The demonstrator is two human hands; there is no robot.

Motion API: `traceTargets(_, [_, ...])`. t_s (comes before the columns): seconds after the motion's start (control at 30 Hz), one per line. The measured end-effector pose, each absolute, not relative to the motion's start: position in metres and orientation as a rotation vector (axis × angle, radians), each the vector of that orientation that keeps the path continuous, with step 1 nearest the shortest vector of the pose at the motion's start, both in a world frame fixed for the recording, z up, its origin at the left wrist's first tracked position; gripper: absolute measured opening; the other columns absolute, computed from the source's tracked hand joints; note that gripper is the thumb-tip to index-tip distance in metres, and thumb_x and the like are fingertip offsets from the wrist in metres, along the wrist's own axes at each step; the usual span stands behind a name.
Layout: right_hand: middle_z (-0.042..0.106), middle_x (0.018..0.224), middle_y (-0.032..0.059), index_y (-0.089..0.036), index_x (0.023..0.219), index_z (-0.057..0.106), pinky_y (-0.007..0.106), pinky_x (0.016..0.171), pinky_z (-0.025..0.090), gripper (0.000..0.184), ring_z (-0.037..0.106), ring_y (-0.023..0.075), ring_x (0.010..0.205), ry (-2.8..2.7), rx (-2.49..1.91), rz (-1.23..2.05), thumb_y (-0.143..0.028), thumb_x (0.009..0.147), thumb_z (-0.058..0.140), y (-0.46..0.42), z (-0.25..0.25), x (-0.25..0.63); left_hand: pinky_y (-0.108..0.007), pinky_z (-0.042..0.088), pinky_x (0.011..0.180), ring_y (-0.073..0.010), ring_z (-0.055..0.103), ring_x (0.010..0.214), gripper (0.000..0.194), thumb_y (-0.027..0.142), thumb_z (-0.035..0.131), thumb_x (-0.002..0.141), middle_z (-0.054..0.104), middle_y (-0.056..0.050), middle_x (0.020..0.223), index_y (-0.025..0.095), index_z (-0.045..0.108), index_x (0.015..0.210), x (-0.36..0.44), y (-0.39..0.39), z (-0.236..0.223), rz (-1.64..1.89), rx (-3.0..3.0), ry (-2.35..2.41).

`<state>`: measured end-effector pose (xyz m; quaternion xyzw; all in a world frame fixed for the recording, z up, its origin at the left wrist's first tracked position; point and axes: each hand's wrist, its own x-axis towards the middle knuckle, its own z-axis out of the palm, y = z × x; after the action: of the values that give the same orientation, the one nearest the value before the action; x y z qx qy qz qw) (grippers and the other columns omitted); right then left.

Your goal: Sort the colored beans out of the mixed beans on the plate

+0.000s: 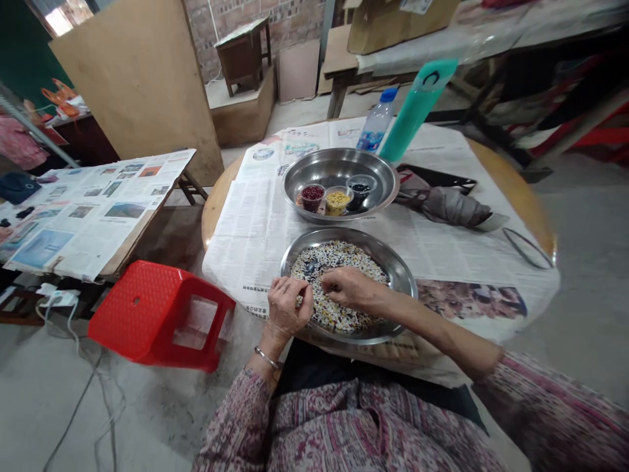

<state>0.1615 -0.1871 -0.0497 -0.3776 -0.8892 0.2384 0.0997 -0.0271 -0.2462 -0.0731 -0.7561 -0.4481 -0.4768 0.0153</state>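
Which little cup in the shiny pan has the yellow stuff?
The middle cup, between the cup of dark red bits and the cup of black ones; only its contents are yellow.

Left of the frame's centre, the counter (246, 223) gave free passage; at centre, the lower basin (403, 283) raised its rim; above, the upper basin (314, 169), bottle (376, 124) and teal object (417, 108) barred the way.

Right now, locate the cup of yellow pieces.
In the head view, the cup of yellow pieces stands inside the far metal basin, by its near rim, between a red-filled cup at left and a black-filled cup at right.
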Motion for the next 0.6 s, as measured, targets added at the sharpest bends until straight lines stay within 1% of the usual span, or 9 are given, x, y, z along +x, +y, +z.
traceTargets(0.07, [0.067, 0.075, 0.0028, -0.019, 0.074, 0.067, 0.028, 0.072, 0.044, 0.019, 0.060, 0.0163, 0.073, -2.605, -1.044, 0.782, -0.004, 0.076, 0.054, -0.196, -0.049, 0.170, -0.032, 0.043, 0.071, -0.0168, 0.060, 0.069, 0.013, 0.019, 0.053, 0.096, 0.067, -0.002, 0.072, 0.018, 0.060, 0.085, -0.027, -0.246, -0.073, -1.495, -2.356, -1.389])
traceTargets(0.17, [0.068, 0.087, 0.0049, -0.019, 0.086, 0.069, 0.029, 0.075, 0.046, 0.020, 0.061, 0.0171, 0.081, -2.639, -0.842, 0.785, -0.006, 0.080, 0.055, -0.216, -0.050, 0.175, -0.032, 0.043, 0.071, -0.0166, 0.060, 0.069, 0.012, 0.018, 0.054, 0.096, 0.067, -0.002, 0.072, 0.018, 0.061, 0.085, -0.027, -0.246, -0.075, -1.511, -2.359, -1.404])
traceTargets(0.23, [0.068, 0.094, 0.0064, -0.020, 0.091, 0.069, 0.031, 0.079, 0.048, 0.021, 0.060, 0.0189, 0.088, -2.700, -0.693, 0.691, -0.007, 0.082, 0.055, -0.226, -0.053, 0.171, -0.033, 0.043, 0.071, -0.0164, 0.060, 0.068, 0.013, 0.019, 0.053, 0.096, 0.067, -0.002, 0.072, 0.018, 0.061, 0.085, -0.027, -0.246, -0.076, -1.501, -2.362, -1.426])
traceTargets(0.3, [0.069, 0.096, 0.0077, -0.021, 0.092, 0.070, 0.035, 0.083, 0.049, 0.023, 0.058, 0.0211, 0.093, -2.747, -0.629, 0.539, -0.008, 0.085, 0.052, -0.226, -0.057, 0.164, -0.033, 0.043, 0.071, -0.0165, 0.060, 0.068, 0.013, 0.020, 0.053, 0.096, 0.067, -0.003, 0.072, 0.018, 0.061, 0.085, -0.027, -0.246, -0.076, -1.486, -2.367, -1.431])
traceTargets(0.43, [0.070, 0.105, 0.0105, -0.021, 0.097, 0.073, 0.041, 0.087, 0.051, 0.027, 0.057, 0.0246, 0.099, -2.666, -0.803, 0.311, -0.009, 0.090, 0.049, -0.198, -0.061, 0.164, -0.033, 0.042, 0.070, -0.0168, 0.060, 0.067, 0.013, 0.019, 0.053, 0.096, 0.066, -0.003, 0.072, 0.018, 0.060, 0.085, -0.027, -0.246, -0.075, -1.474, -2.357, -1.400])
traceTargets(0.53, [0.069, 0.112, 0.0129, -0.020, 0.096, 0.074, 0.044, 0.090, 0.051, 0.026, 0.057, 0.0284, 0.106, -2.514, -1.093, 0.224, -0.012, 0.090, 0.050, -0.174, -0.061, 0.183, -0.033, 0.042, 0.070, -0.0166, 0.059, 0.066, 0.014, 0.019, 0.053, 0.096, 0.065, -0.002, 0.069, 0.018, 0.060, 0.083, -0.027, -0.246, -0.075, -1.467, -2.359, -1.412])
traceTargets(0.6, [0.069, 0.111, 0.0140, -0.019, 0.097, 0.074, 0.045, 0.091, 0.050, 0.026, 0.059, 0.0293, 0.106, -2.421, -1.283, 0.197, -0.018, 0.093, 0.049, -0.168, -0.062, 0.197, -0.033, 0.042, 0.070, -0.0164, 0.059, 0.066, 0.015, 0.019, 0.053, 0.096, 0.064, -0.002, 0.069, 0.019, 0.060, 0.083, -0.027, -0.246, -0.076, -1.475, -2.365, -1.422])
